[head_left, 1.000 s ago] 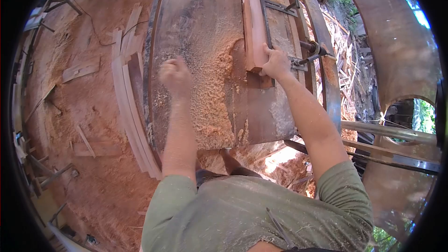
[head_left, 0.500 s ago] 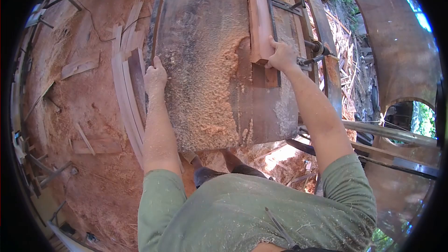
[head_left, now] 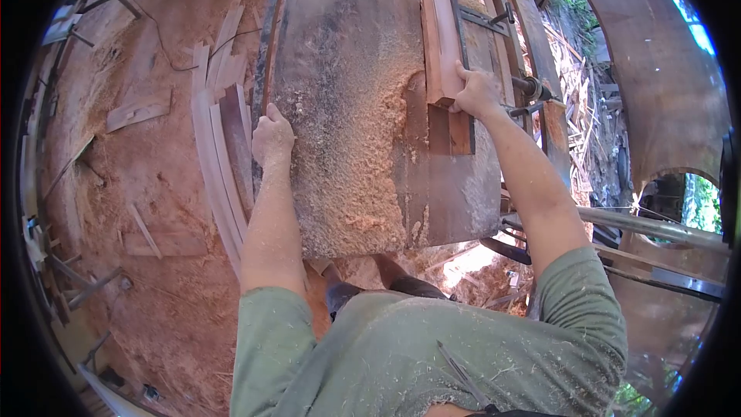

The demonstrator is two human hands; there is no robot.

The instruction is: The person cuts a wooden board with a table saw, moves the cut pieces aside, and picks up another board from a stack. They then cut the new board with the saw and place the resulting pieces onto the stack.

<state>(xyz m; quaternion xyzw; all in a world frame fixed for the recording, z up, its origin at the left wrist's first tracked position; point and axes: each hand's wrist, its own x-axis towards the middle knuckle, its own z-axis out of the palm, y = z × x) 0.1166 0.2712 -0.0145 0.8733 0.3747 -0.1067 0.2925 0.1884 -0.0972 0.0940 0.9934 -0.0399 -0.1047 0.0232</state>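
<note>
A sawdust-covered worktable (head_left: pixel 309 46) stretches away from me. My left hand (head_left: pixel 274 137) is closed around its left edge, the thumb pointing forward along it. My right hand (head_left: pixel 475 94) is closed on the near end of a reddish wooden plank (head_left: pixel 441 54), with its fingertips partly hidden by the wood. The plank lies lengthwise against a dark-faced fence (head_left: pixel 463 127) on the right part of the table. To the left of the plank, a thick bank of sawdust (head_left: pixel 370 154) runs down the tabletop.
Long wooden strips (head_left: pixel 216 147) lean beside the table's left side. Loose boards (head_left: pixel 139 110) lie on the sawdust-strewn floor at left. A metal clamp (head_left: pixel 532 89) sits right of the fence, and a metal pipe (head_left: pixel 648 222) crosses at the lower right.
The view has shifted a little, so the table sits slightly further right and lower. My right hand and the plank have slid slightly forward along the fence. My left hand keeps its hold.
</note>
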